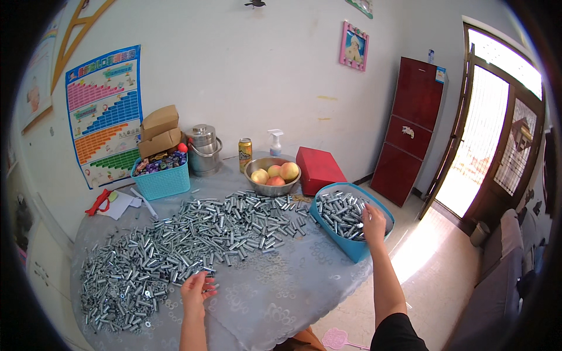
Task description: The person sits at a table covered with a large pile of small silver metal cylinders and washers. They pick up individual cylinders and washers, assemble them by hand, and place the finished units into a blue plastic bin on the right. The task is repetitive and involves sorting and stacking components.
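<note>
A wide pile of short silver metal tubes spreads over the left and middle of the table, with some flat washers among them at the near left. My left hand is at the pile's near edge, its fingers bent but apart, close to a few tubes. At the table's right edge stands a blue plastic bin holding many more tubes. Over the bin's right side is my right hand, fingers drawn together and pointing down at the tubes. Whatever is between those fingertips is too small to make out.
Behind the pile stand a turquoise basket of wrapped packets, a steel pot, a can, a spray bottle, a metal bowl of fruit and a red box. Red-handled scissors lie far left.
</note>
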Demonstrator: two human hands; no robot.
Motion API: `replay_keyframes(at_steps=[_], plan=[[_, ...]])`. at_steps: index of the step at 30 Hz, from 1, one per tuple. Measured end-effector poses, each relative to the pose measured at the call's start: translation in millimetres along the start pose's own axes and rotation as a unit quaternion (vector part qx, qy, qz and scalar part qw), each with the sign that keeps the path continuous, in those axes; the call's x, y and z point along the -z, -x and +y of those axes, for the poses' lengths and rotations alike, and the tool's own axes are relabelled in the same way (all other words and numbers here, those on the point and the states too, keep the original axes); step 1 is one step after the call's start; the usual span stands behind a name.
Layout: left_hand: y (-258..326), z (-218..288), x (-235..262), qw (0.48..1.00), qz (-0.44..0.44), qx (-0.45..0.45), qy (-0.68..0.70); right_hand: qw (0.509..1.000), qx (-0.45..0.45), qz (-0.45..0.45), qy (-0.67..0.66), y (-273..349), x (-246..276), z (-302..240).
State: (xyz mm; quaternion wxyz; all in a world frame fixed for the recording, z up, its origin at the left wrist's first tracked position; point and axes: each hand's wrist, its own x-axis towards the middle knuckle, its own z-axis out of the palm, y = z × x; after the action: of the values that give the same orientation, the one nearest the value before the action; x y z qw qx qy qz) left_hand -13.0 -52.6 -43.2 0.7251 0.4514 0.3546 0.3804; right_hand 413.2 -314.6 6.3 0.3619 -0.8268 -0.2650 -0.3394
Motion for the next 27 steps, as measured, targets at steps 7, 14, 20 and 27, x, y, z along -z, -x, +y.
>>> replay_keyframes(at_steps=[7, 14, 20, 27], plan=[[3, 0, -2, 1.000, 0.022, 0.009, -0.015, 0.951, 0.244, -0.184, 0.042, -7, -16, -50], [-5, -16, -1, 0.998, -0.019, -0.028, -0.052, 0.964, 0.160, -0.211, -0.016, -30, -18, -29], [-9, -7, -37, 0.987, -0.080, -0.037, -0.135, 0.976, 0.067, -0.201, -0.053, -48, -22, 21], [-39, -12, -148, 0.912, -0.264, -0.087, -0.302, 0.972, 0.013, -0.226, -0.058, -56, -15, 68]])
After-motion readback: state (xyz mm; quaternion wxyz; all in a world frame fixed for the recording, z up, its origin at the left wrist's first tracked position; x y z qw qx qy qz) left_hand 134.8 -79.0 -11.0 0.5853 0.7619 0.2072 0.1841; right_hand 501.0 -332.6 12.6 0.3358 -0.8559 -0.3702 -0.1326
